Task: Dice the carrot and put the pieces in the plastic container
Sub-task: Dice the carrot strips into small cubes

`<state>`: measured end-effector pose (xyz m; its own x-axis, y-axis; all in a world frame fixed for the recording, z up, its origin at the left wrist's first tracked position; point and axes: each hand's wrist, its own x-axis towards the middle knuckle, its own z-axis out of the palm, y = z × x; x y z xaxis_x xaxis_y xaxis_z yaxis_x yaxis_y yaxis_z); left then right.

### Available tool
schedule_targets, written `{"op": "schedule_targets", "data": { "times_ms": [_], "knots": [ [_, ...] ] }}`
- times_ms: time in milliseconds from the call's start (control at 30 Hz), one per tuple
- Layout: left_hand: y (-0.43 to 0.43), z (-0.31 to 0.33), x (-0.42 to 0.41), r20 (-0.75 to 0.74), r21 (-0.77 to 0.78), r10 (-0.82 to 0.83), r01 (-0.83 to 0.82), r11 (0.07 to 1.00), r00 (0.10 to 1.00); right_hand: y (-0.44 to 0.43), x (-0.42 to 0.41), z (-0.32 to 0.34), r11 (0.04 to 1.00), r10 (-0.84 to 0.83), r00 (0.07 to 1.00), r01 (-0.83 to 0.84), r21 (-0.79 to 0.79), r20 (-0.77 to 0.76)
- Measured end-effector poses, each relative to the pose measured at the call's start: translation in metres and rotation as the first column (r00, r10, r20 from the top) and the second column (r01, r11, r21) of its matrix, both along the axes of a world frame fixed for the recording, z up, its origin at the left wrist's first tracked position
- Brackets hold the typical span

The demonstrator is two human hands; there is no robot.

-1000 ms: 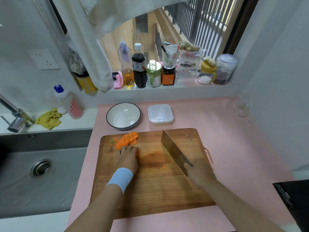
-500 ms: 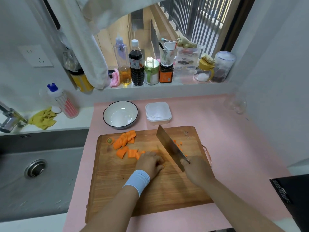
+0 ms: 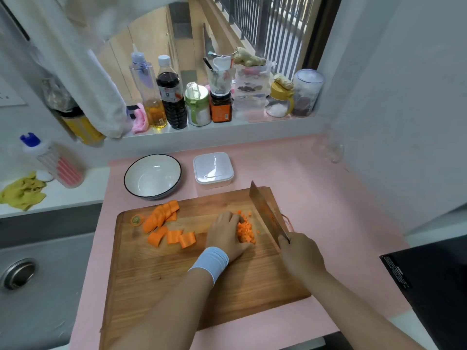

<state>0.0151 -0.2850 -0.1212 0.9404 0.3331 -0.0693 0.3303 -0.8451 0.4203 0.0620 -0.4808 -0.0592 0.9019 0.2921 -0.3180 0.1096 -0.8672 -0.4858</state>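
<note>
**Left hand cups the dice, right hand holds the cleaver beside them**

From my station I see the left hand point(image 3: 225, 236) curled round the diced carrot point(image 3: 247, 231). Its bent fingers press the pile's nine o'clock side and the thumb tucks in at its six. A pale blue wristband point(image 3: 211, 263) sits on that wrist. The right hand point(image 3: 300, 258) is wrapped tight round the handle of the cleaver point(image 3: 267, 213). The blade stands on edge just at three o'clock of the pile, its tip pointing to about eleven. I cannot tell whether the edge touches the wood. A few loose cubes lie at the pile's twelve, between it and the blade.

All of this sits on the wooden cutting board point(image 3: 202, 279). At nine o'clock of the left hand, three thick carrot chunks point(image 3: 174, 237) lie in a row. Beyond them, toward ten, is a fanned stack of carrot slices point(image 3: 161, 215), with the carrot top point(image 3: 137, 219) just at its nine.

The plastic container point(image 3: 213, 170) stands off the board at twelve o'clock of the left hand, on the pink mat point(image 3: 316, 198), with its lid on. A white bowl point(image 3: 153, 176) with a dark rim is near it at nine. Further toward twelve, bottles and jars line the windowsill point(image 3: 227, 127). The sink point(image 3: 38, 286) lies at nine o'clock of the board, and a yellow cloth point(image 3: 22, 192) lies at ten.
</note>
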Motion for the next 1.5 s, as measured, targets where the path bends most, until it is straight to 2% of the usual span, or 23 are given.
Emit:
{"op": "schedule_targets", "data": {
  "times_ms": [100, 433, 600, 667, 767, 933, 1200, 1400, 1500],
  "knots": [
    [-0.001, -0.005, 0.003, 0.003, 0.027, 0.037, -0.037, 0.999, 0.999, 0.004, -0.004, -0.003, 1.000, 0.001, 1.000, -0.002, -0.016, -0.020],
    [0.047, -0.003, -0.032, 0.114, -0.099, 0.153, -0.142, 0.985, 0.982, 0.036, -0.018, -0.004, 0.999, 0.045, 0.999, -0.045, 0.013, 0.017],
    [0.085, -0.002, -0.074, 0.106, -0.020, 0.307, -0.306, 0.952, 0.946, 0.060, -0.022, 0.008, 0.993, 0.114, 0.993, -0.114, 0.037, -0.003],
    [0.095, -0.001, -0.091, 0.058, 0.060, 0.269, -0.273, 0.960, 0.961, 0.074, -0.029, 0.011, 0.989, 0.142, 0.990, -0.142, 0.043, -0.007],
    [0.102, -0.002, -0.108, -0.033, 0.129, 0.143, -0.138, 0.982, 0.989, 0.093, -0.040, 0.008, 0.980, 0.189, 0.981, -0.186, 0.070, -0.044],
    [0.102, -0.001, -0.111, -0.032, 0.219, 0.026, -0.019, 0.976, 0.999, 0.108, -0.052, 0.005, 0.961, 0.275, 0.960, -0.273, 0.030, -0.057],
    [0.085, -0.013, -0.102, 0.072, 0.140, -0.131, 0.120, 0.983, 0.989, 0.103, -0.055, -0.002, 0.956, 0.293, 0.952, -0.290, 0.051, -0.085],
    [0.080, -0.021, -0.098, 0.202, 0.036, -0.130, 0.126, 0.991, 0.971, 0.095, -0.054, 0.002, 0.961, 0.275, 0.959, -0.273, 0.037, -0.066],
    [0.071, -0.020, -0.093, 0.170, 0.000, -0.110, 0.112, 0.994, 0.979, 0.091, -0.052, 0.004, 0.972, 0.234, 0.971, -0.234, 0.003, -0.041]
  ]
}}
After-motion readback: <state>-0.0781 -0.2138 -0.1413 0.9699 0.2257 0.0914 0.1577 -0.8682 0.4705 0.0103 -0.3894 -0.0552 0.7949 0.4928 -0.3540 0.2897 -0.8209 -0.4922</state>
